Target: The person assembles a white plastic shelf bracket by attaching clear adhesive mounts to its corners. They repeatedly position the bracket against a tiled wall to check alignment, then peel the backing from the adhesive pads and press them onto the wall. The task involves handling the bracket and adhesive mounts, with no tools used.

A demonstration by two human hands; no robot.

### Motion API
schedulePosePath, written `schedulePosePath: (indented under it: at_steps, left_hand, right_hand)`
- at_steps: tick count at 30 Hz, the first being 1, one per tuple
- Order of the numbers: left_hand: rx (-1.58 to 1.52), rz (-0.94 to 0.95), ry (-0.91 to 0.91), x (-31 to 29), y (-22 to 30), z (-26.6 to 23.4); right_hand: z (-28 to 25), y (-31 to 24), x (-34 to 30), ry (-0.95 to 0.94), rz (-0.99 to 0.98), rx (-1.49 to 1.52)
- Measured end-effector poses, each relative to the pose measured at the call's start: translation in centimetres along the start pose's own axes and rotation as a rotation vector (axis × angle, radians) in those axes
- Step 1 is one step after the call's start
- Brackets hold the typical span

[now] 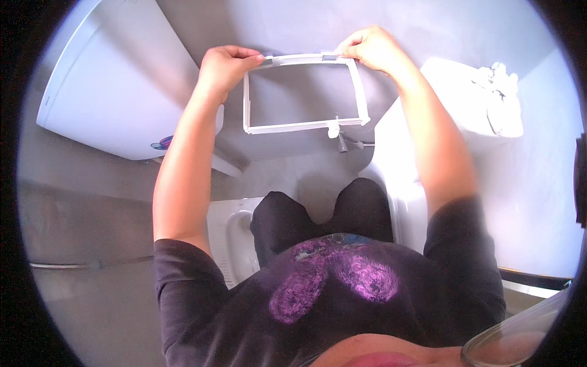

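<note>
A white, thin-edged rectangular frame (306,127) is up against the grey wall in front of me; its middle is bare wall. Two short grey pieces (331,56), like clips or tape, sit along its top edge. My left hand (227,66) is closed in a pinch at the top left corner, thumb beside one grey piece. At the top right, my right hand (371,49) pinches the frame near the other grey piece. Whether the frame is fixed to the wall, I cannot tell. Just below its lower right side is a small metal tap (342,143) with a white part above it.
On the left stands a large white appliance-like box (104,85). A white washbasin or ledge (397,165) runs along the right, with a white box and crumpled white material (501,98) on it. A white squat toilet (235,229) lies low, beside my legs.
</note>
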State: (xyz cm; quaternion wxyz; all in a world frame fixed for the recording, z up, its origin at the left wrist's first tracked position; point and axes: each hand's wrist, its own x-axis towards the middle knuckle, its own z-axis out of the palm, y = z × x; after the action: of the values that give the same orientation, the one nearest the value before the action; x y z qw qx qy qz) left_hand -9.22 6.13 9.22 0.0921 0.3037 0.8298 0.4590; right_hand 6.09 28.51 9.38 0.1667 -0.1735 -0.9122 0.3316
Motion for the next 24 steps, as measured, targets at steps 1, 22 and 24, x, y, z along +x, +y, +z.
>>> schedulePosePath:
  at_steps: [1,22,24]
  left_hand:
    - [0.006,0.028,0.041,0.2,0.3,-0.1]
    - [0.597,0.125,0.128,2.7,3.4,-1.4]
    - [0.585,0.185,0.156,2.3,3.1,-1.3]
  right_hand:
    - [-0.1,-0.3,0.4,0.031,-0.017,-0.011]
    - [0.1,-6.7,1.5,0.247,0.048,-0.733]
    - [-0.1,-7.2,1.3,0.277,-0.005,-0.808]
